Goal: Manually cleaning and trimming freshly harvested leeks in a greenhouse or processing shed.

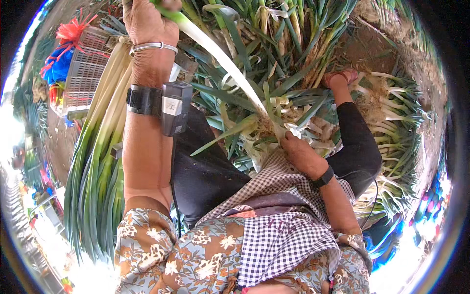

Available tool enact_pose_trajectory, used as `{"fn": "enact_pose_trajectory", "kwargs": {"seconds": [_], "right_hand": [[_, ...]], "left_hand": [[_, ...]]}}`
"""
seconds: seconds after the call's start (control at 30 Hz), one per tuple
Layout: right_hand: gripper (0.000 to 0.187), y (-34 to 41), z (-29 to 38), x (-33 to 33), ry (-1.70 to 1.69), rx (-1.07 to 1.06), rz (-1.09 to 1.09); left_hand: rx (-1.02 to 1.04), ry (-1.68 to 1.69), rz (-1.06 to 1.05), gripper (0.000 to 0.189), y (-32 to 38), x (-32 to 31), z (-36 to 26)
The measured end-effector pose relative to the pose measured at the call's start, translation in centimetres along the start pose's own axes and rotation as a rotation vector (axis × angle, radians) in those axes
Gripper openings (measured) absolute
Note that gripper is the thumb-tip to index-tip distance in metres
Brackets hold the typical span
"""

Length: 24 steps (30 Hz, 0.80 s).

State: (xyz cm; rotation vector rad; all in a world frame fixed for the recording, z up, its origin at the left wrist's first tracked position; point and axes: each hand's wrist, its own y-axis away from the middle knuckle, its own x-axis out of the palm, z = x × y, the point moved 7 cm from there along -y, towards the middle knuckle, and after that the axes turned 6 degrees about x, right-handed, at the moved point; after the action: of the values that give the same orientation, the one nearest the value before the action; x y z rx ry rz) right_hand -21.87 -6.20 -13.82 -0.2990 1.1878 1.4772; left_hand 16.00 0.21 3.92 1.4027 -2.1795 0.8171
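A long leek (224,62) with a white shank slants from the top of the view down to its roots near my right hand. My left hand (154,22), raised at the top left and partly cut off by the picture's rim, grips its green part. Beside the root end, my right hand (304,154) is closed on a peeled leek leaf (278,132). Loose peelings (253,147) and cut leaves lie under the roots, in front of the checkered apron (286,242).
Several trimmed leeks (106,121) lie beside my left arm, near a plastic crate (88,66) with red and blue ties. More leeks (293,33) stand bunched ahead, and a long row of leeks (396,121) lies beyond my right leg.
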Motion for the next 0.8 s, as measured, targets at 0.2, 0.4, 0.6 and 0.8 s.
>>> {"fn": "enact_pose_trajectory", "kwargs": {"seconds": [0.2,0.4,0.6,0.8], "right_hand": [[0.039,-1.2,8.9,-11.6,-0.272,-0.348,-0.675],[0.016,-6.5,14.4,-13.2,0.412,-0.441,-0.822],[0.015,-2.2,14.2,-15.3,-0.033,-0.735,-0.740],[0.016,-0.7,5.5,-9.7,-0.932,-0.102,-0.343]], "left_hand": [[0.041,-0.121,-0.231,0.020,0.9,-0.4,0.8],[0.003,-0.197,-0.302,0.018,0.4,-3.0,2.6],[-0.037,-0.240,-0.265,0.021,-0.9,-5.3,1.2],[0.041,-0.164,-0.413,0.032,-0.8,-6.3,-1.2]]}}
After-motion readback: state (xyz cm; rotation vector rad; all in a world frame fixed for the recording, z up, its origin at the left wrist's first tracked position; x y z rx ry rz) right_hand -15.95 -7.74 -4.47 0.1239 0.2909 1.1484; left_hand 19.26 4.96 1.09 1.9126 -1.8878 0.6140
